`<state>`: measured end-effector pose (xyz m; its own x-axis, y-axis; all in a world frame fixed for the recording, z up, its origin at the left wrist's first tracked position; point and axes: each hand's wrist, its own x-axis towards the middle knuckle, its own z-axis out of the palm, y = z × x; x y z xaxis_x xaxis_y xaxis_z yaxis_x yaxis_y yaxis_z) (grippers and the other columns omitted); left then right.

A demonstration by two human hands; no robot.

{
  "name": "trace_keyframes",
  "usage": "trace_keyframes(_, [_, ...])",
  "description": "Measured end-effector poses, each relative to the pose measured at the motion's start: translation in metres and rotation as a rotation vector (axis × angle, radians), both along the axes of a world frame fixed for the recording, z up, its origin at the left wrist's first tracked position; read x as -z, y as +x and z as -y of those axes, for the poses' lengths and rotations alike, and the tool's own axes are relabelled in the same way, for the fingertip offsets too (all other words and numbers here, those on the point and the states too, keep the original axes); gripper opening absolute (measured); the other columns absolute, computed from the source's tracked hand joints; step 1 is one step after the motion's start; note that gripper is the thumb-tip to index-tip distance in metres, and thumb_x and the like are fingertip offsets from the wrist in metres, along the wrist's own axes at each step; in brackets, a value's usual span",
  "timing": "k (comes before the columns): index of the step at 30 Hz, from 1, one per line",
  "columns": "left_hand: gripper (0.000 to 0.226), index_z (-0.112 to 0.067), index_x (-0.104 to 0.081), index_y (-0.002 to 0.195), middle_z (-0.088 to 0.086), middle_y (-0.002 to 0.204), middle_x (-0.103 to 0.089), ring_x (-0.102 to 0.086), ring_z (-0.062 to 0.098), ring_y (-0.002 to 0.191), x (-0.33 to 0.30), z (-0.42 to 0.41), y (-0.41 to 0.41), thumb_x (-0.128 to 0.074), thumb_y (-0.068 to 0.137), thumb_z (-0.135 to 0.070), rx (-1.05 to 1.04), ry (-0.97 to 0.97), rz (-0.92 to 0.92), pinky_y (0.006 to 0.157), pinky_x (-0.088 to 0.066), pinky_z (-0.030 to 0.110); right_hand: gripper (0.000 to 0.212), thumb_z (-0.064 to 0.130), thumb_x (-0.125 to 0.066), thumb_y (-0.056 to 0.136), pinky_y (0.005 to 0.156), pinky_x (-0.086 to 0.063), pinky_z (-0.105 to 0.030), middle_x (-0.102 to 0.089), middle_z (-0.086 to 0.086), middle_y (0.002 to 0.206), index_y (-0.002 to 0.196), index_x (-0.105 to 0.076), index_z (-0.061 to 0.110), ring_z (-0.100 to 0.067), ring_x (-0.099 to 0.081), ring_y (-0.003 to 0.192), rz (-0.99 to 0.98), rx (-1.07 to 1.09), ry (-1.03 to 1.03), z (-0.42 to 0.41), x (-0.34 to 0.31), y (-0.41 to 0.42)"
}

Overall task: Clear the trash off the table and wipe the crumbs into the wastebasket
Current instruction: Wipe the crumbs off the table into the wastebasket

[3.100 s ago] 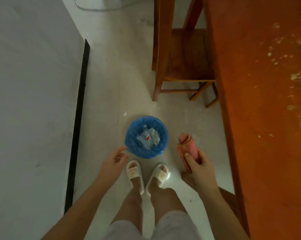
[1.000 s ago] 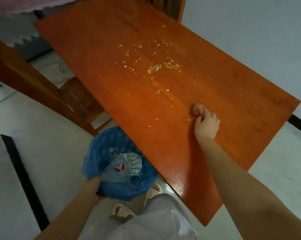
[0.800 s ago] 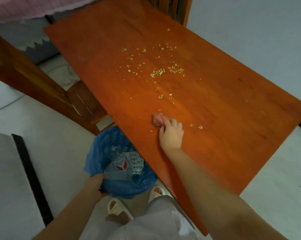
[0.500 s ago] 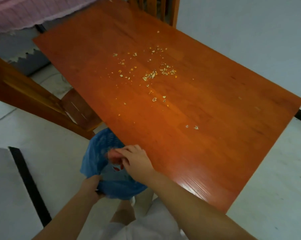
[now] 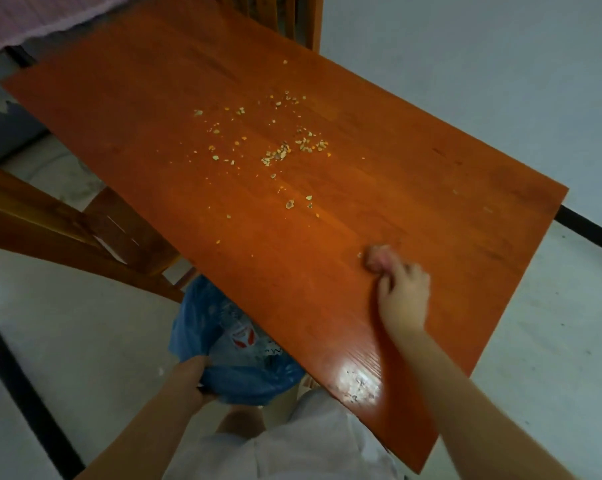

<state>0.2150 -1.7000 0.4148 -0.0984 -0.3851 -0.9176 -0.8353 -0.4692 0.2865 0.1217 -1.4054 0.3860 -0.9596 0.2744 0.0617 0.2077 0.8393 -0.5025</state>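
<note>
Both hands are gripping: right hand (image 5: 401, 296) bunching the soft cloth (image 5: 377, 259), left hand (image 5: 192, 375) pinching the light wastebasket (image 5: 230, 344) rim beside the desk (image 5: 154, 98).

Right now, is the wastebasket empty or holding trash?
Holding trash: crumpled wrappers show inside the blue-lined wastebasket, gripped by the left hand.

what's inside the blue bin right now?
The blue bin holds crumpled clear plastic wrappers, one with a red-and-white logo. The table edge covers its right side; the bottom is hidden.

home | wooden table (image 5: 154, 109) | wooden chair (image 5: 85, 233) | tiled floor (image 5: 67, 323) | pink bedspread (image 5: 22, 19)
</note>
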Motion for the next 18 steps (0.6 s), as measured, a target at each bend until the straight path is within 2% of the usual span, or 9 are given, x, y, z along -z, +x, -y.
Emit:
trace_keyframes(2, [0.028, -0.004, -0.040, 0.116, 0.013, 0.086, -0.045, -0.046, 0.035, 0.102, -0.005, 0.000, -0.001, -0.043, 0.089, 0.006, -0.009, 0.012, -0.006, 0.085, -0.044, 0.043, 0.036, 0.010, -0.050, 0.078, 0.080, -0.044, -0.040, -0.061, -0.014, 0.104, 0.111, -0.063, 0.015, -0.035, -0.055, 0.095, -0.029, -0.214, -0.013, 0.053, 0.001, 0.023])
trace_keyframes(4, [0.025, -0.003, -0.039, 0.111, 0.012, 0.082, -0.043, -0.045, 0.035, 0.098, -0.010, 0.001, -0.001, -0.043, 0.089, 0.006, -0.029, 0.011, -0.006, 0.084, -0.044, 0.043, 0.042, 0.013, -0.049, 0.080, 0.080, -0.045, -0.035, -0.061, -0.003, 0.109, 0.120, -0.056, 0.025, -0.022, -0.052, 0.100, -0.017, -0.436, -0.064, 0.101, -0.002, 0.046])
trace_keyframes(6, [0.024, -0.003, -0.038, 0.111, 0.012, 0.082, -0.043, -0.048, 0.035, 0.088, -0.014, 0.003, -0.002, -0.043, 0.089, 0.005, -0.042, 0.005, -0.006, 0.084, -0.044, 0.043, 0.045, 0.020, -0.043, 0.081, 0.077, -0.047, -0.035, -0.060, 0.001, 0.111, 0.123, -0.053, 0.028, -0.018, -0.047, 0.101, 0.004, -0.671, -0.114, 0.135, -0.004, 0.059])
trace_keyframes(9, [0.021, -0.001, -0.038, 0.110, 0.012, 0.081, -0.042, -0.044, 0.030, 0.070, -0.020, 0.010, -0.006, -0.042, 0.090, 0.005, -0.044, -0.012, -0.011, 0.084, -0.044, 0.043, 0.043, 0.018, -0.037, 0.087, 0.091, -0.042, -0.034, -0.060, 0.001, 0.116, 0.126, -0.054, 0.026, -0.017, -0.048, 0.107, 0.119, -0.824, -0.383, 0.147, -0.019, 0.039])
trace_keyframes(11, [0.022, -0.001, -0.039, 0.109, 0.013, 0.081, -0.042, -0.044, 0.029, 0.069, -0.020, 0.019, -0.010, -0.043, 0.089, 0.005, -0.050, -0.009, -0.017, 0.079, -0.045, 0.045, 0.044, 0.002, -0.042, 0.086, 0.098, -0.042, -0.031, -0.061, 0.013, 0.113, 0.117, -0.059, 0.029, -0.003, -0.053, 0.106, 0.054, -0.697, -0.542, 0.132, -0.032, 0.002])
trace_keyframes(13, [0.021, -0.002, -0.041, 0.108, 0.012, 0.081, -0.044, -0.044, 0.028, 0.070, -0.019, 0.029, -0.015, -0.042, 0.089, 0.006, -0.058, -0.001, -0.034, 0.078, -0.045, 0.045, 0.044, 0.000, -0.043, 0.082, 0.097, -0.043, -0.032, -0.062, 0.017, 0.109, 0.106, -0.062, 0.030, 0.006, -0.055, 0.100, -0.100, -0.437, -0.539, 0.100, -0.034, -0.051])
trace_keyframes(15, [0.023, -0.004, -0.042, 0.108, 0.011, 0.080, -0.046, -0.045, 0.027, 0.069, -0.020, 0.037, -0.021, -0.040, 0.089, 0.008, -0.074, 0.013, -0.055, 0.077, -0.046, 0.045, 0.038, 0.013, -0.042, 0.081, 0.100, -0.041, -0.036, -0.064, 0.000, 0.117, 0.112, -0.062, 0.023, -0.015, -0.056, 0.109, -0.114, -0.135, -0.429, 0.062, -0.027, -0.105])
trace_keyframes(16, [0.025, -0.005, -0.042, 0.109, 0.012, 0.080, -0.047, -0.046, 0.027, 0.069, -0.019, 0.041, -0.024, -0.040, 0.089, 0.009, -0.082, 0.021, -0.064, 0.074, -0.046, 0.045, 0.040, 0.017, -0.041, 0.083, 0.103, -0.039, -0.039, -0.061, -0.009, 0.123, 0.120, -0.058, 0.020, -0.026, -0.053, 0.115, -0.056, -0.021, -0.363, 0.046, -0.024, -0.127])
trace_keyframes(18, [0.030, -0.007, -0.043, 0.113, 0.013, 0.081, -0.048, -0.048, 0.029, 0.071, -0.019, 0.050, -0.028, -0.040, 0.089, 0.010, -0.084, 0.035, -0.068, 0.078, -0.046, 0.045, 0.045, 0.017, -0.041, 0.089, 0.106, -0.033, -0.040, -0.053, -0.016, 0.132, 0.133, -0.048, 0.018, -0.035, -0.044, 0.123, 0.087, 0.097, -0.268, 0.032, -0.014, -0.156])
